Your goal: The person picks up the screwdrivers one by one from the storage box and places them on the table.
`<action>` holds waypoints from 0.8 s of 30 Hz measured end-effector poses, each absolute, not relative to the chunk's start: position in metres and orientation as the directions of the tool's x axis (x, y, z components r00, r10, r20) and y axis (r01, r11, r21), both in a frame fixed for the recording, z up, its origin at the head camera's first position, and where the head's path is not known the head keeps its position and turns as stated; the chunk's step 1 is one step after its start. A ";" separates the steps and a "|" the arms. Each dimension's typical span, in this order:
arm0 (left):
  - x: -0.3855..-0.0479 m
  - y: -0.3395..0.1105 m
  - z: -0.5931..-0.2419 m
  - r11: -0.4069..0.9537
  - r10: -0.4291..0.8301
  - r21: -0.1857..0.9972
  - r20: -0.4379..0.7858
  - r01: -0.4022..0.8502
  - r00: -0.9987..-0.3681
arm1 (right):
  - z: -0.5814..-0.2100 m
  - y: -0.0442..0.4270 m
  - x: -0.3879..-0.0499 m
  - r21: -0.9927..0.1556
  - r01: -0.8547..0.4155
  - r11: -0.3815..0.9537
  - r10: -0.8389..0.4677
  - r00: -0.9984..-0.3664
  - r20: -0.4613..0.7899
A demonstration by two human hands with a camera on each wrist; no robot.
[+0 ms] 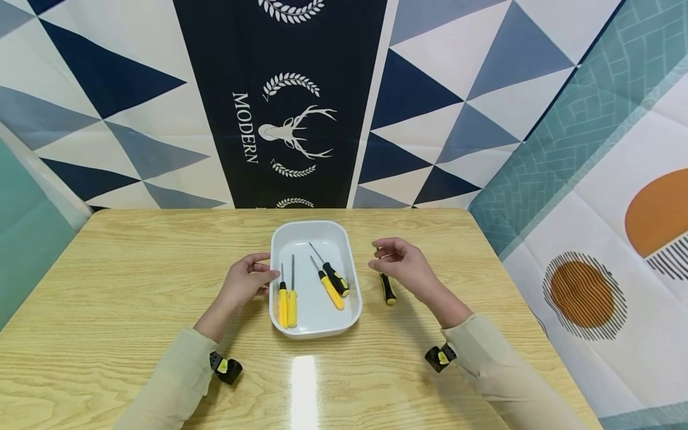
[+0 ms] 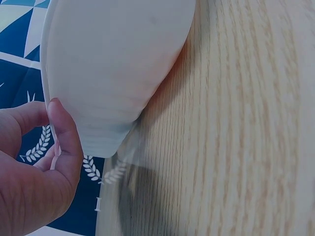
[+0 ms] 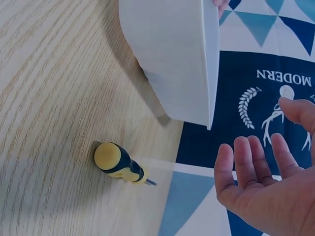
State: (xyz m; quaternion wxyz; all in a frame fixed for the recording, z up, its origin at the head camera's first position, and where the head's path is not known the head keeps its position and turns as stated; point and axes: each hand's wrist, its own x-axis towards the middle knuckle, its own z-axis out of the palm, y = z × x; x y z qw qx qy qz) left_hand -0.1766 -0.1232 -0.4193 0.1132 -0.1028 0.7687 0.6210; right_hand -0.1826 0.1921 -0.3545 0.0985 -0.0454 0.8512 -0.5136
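Tray [image 1: 317, 332] stood right of the left hand [image 1: 248, 280], which pinched its rim — presumably against sliding. Four screwdrivers [image 1: 292, 307] lay inside. The right hand [image 1: 405, 263], empty and loosely curved, hovered over a fifth screwdriver [image 1: 387, 290] (handle toward the person, probably for easy grasping).

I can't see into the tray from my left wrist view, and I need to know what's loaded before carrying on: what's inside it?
Observer: Four screwdrivers lie in the tray.
Operator: Is there another one outside it?
Observer: Yes, in the head view a black-and-yellow screwdriver lies on the table, right of the tray.
Operator: Is the right hand holding that one?
Observer: No, the right wrist view shows the right hand holding nothing.
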 end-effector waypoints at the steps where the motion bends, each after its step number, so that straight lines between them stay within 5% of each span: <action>1: -0.177 -0.123 -0.420 0.209 -0.017 0.931 -0.301 -0.298 -0.954 | -0.355 0.192 -0.182 -0.883 0.021 0.469 -0.181 -0.976 -0.119; 24: -0.177 -0.124 -0.419 0.212 -0.013 0.933 -0.294 -0.290 -0.956 | -0.353 0.179 -0.179 -0.886 0.032 0.463 -0.205 -0.968 -0.142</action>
